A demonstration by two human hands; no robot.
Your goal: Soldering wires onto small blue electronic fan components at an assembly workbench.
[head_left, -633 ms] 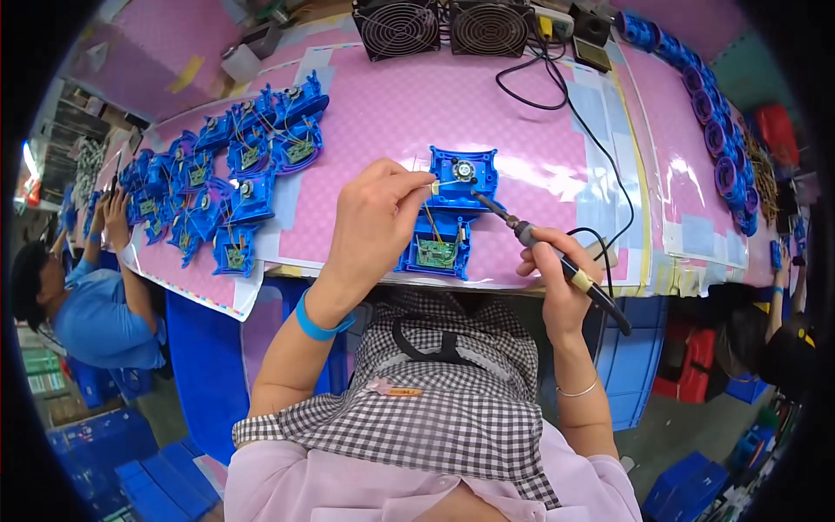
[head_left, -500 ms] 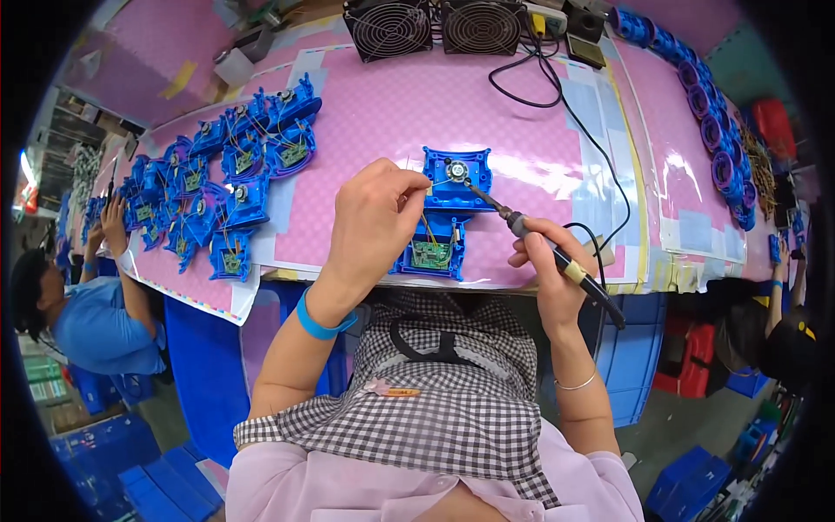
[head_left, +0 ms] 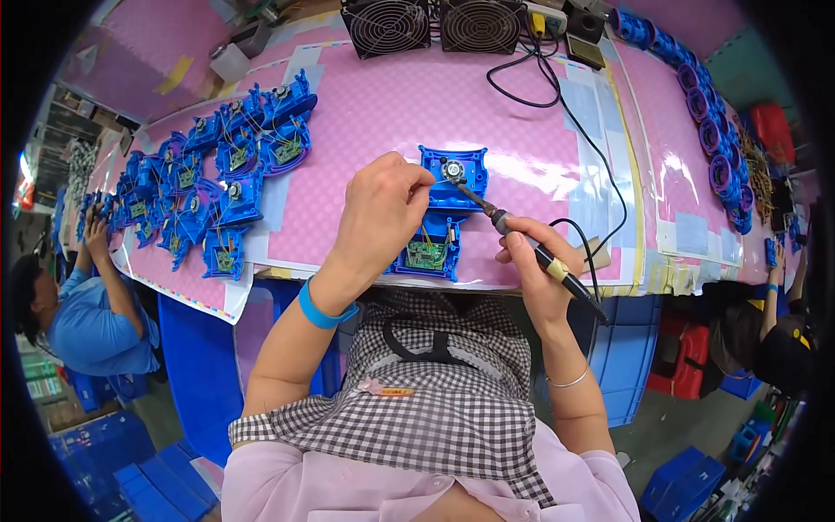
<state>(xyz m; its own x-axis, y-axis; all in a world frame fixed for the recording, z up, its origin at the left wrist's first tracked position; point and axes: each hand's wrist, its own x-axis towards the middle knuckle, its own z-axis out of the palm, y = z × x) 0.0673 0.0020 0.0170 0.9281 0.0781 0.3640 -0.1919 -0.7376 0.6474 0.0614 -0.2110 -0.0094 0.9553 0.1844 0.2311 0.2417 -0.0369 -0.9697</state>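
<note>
My right hand grips a soldering iron like a pen, its tip at the lower edge of a small round speaker. The speaker sits in an open blue plastic housing. To its left, my left hand is pinched closed on a thin wire, mostly hidden by the fingers. Nearer me lies a second blue housing part with a green circuit board, partly behind my left hand; thin wires rise from the board.
Several blue housings with boards and speakers crowd the left of the pink-covered table. Two black fans stand at the back. The iron's black cable loops along the right. Round blue parts line the far right. Co-workers sit at both sides.
The soldering iron's tip has moved slightly left, lower on the speaker. My left fingers remain pinched near the housing's left edge. The whole view has shifted a little.
</note>
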